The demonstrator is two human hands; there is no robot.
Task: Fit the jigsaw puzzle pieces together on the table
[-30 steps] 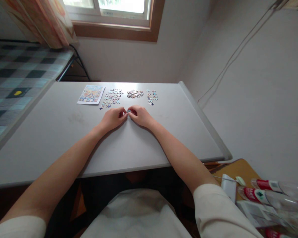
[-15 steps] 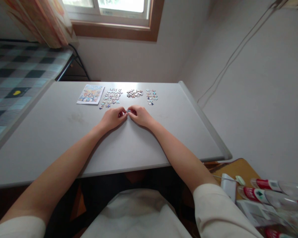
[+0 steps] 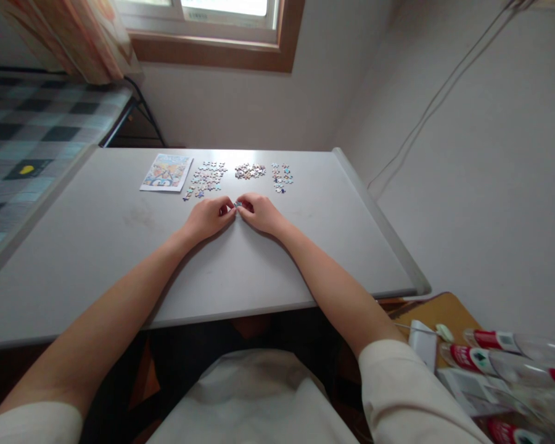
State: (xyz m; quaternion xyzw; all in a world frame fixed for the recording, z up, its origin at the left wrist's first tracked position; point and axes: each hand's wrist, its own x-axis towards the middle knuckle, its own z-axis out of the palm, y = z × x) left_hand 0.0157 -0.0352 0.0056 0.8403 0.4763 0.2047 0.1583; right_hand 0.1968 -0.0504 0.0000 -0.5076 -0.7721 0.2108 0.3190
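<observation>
1. Pinches a small bluish puzzle piece (image 3: 237, 205) between left grip (image 3: 209, 216) and right grip (image 3: 259, 213), with thumb and forefinger closed on it from either side; cannot tell whether single or several joined
2. Holds it low at the table (image 3: 259, 271), just short of the sorted pieces
3. Faces a dense pile (image 3: 250, 171) just beyond
4. Shows spread-out pieces (image 3: 208, 176) to the left of that, plus a smaller scattered group (image 3: 282, 177) to the right
5. Includes a printed picture sheet (image 3: 166, 173) lying flat farther left
6. Extends to a checked bed (image 3: 50, 114) at far left and red-labelled bottles (image 3: 490, 359) at lower right
</observation>
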